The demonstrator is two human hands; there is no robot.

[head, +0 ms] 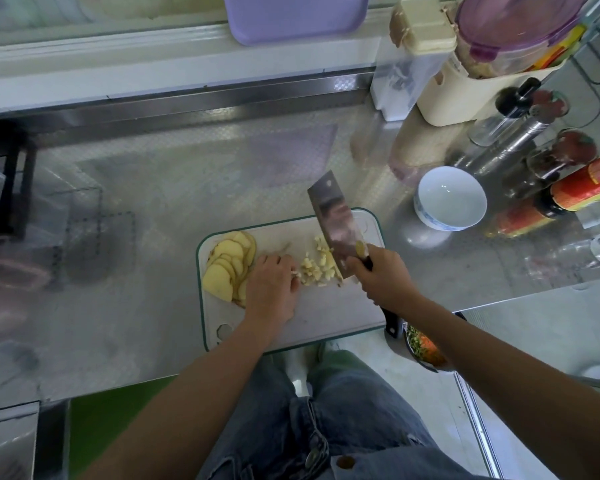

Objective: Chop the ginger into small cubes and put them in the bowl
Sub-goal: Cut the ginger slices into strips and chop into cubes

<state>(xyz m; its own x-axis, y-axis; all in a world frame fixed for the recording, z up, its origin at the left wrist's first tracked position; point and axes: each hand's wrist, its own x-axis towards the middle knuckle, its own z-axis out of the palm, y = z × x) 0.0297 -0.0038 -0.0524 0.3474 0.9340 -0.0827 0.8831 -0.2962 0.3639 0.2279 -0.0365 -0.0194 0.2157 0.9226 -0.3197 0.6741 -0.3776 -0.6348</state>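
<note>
A white cutting board (326, 317) with a green rim lies on the steel counter. Pale yellow ginger slices (230, 265) are fanned out on its left part. A small heap of ginger cubes (316, 266) lies in the middle. My left hand (272, 289) rests curled on the board, fingertips touching the heap's left side. My right hand (383, 275) grips the black handle of a cleaver (333, 223), whose blade stands on the board at the heap's right edge. An empty white bowl (450, 199) sits on the counter, right of the board.
Sauce bottles (568, 192), glass shakers and a cream container (465, 95) crowd the counter's back right. A purple tray (295, 15) leans at the back. A bowl of chopped greens and carrot (425, 348) sits under my right forearm at the counter's edge. A dark rack (7, 181) stands at left.
</note>
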